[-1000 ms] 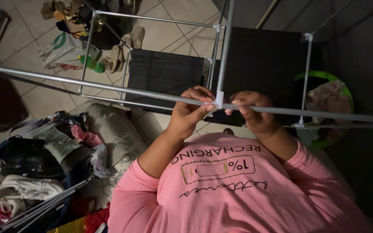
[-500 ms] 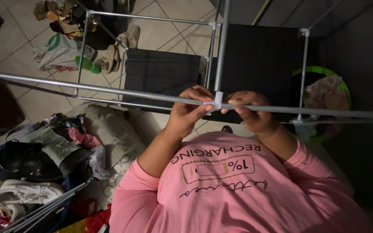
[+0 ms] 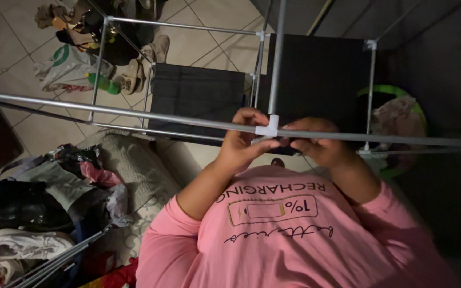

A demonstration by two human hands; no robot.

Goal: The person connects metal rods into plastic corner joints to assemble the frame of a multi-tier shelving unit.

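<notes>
Head camera, looking down: at far left a heap of clothes and shoes (image 3: 38, 213) spills over the tiled floor (image 3: 44, 128), with loose metal tubes (image 3: 54, 261) lying beside it and a pale cushion (image 3: 134, 165) just to its right. Across the middle of the frame runs a long horizontal metal rod (image 3: 124, 112), part of a thin tubular rack frame (image 3: 188, 25) with dark fabric shelf panels (image 3: 198, 93) below. The person's left hand (image 3: 244, 141) pinches the rod just left of a white plastic connector (image 3: 268, 129), fingers (image 3: 252, 116) curled over the tube and thumb pressed up beneath the joint. Immediately right of the connector, the right hand (image 3: 316, 141) closes around the neighbouring rod section (image 3: 401, 140), fingertips touching the joint. The tubing looks light, stiff and smooth, likely slippery under a loose grip; the plastic joint seems the weaker part, so holding the metal close on either side of it appears soundest. At far right a green basket (image 3: 396, 96) holds bundled cloth.
</notes>
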